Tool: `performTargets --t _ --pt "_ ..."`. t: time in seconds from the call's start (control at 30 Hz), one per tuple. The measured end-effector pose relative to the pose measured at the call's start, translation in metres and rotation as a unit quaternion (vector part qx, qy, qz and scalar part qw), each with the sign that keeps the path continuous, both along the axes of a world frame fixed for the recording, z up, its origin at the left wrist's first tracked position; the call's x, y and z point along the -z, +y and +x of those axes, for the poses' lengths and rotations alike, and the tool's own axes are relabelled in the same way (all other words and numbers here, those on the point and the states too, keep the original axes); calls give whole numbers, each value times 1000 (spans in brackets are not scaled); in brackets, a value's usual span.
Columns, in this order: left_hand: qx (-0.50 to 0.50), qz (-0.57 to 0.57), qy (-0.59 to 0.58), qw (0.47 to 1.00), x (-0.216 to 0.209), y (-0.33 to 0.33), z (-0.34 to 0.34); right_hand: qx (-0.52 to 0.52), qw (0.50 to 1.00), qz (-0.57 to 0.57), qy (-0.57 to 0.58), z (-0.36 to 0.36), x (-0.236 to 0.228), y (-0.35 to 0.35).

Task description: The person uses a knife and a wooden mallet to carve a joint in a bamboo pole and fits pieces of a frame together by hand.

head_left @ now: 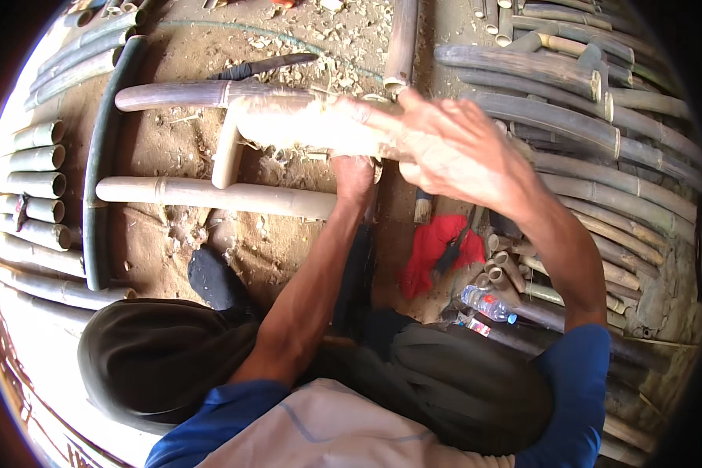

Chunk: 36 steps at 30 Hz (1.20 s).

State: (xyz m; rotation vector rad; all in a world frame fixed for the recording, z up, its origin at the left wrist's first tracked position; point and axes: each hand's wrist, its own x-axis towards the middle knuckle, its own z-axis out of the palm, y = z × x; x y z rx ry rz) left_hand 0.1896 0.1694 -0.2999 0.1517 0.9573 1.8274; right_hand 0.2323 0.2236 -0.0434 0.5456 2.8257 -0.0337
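Observation:
A pale, overexposed piece (pixel 288 125), partly smeared by motion, lies across the space in front of me. It looks like bamboo, but its shape is unclear. My left hand (pixel 356 173) is closed at its near side; the fingers are hidden beneath the bright blur. From the right, my right hand (pixel 454 144) reaches over the piece's right end. Its fingers are blurred, so their grip cannot be made out. Below are bamboo poles: a far crosswise pole (pixel 171 95), a near crosswise pole (pixel 234 199) and a short upright-lying length (pixel 227 152).
A machete (pixel 269 67) lies among shavings beyond the poles. On the right are a brush (pixel 423 209), a red cloth (pixel 429 248) with a dark tool, and a plastic bottle (pixel 487 303). Stacked bamboo (pixel 546 109) lines the right; cut tubes (pixel 35 160) lie left.

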Motion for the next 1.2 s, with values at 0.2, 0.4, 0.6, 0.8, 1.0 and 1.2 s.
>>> performTargets --t 0.2,0.4,0.6,0.8,1.0,1.2 --pt "103 26 15 994 -9 -10 -3 150 984 -38 92 -11 -26 -31" --pt "4 -66 63 996 -12 6 4 234 956 -130 -120 -2 1 -15" --pt "70 -8 125 990 -53 -27 -39 260 925 -205 189 22 -16 -23" --pt "124 12 127 984 -43 -31 -37 251 936 -163 184 18 -11 -17" --pt "123 48 157 979 -37 -29 -33 244 942 -169 156 22 2 -19" --pt "102 20 90 991 -34 -31 -31 229 940 -186 170 15 -4 -21"
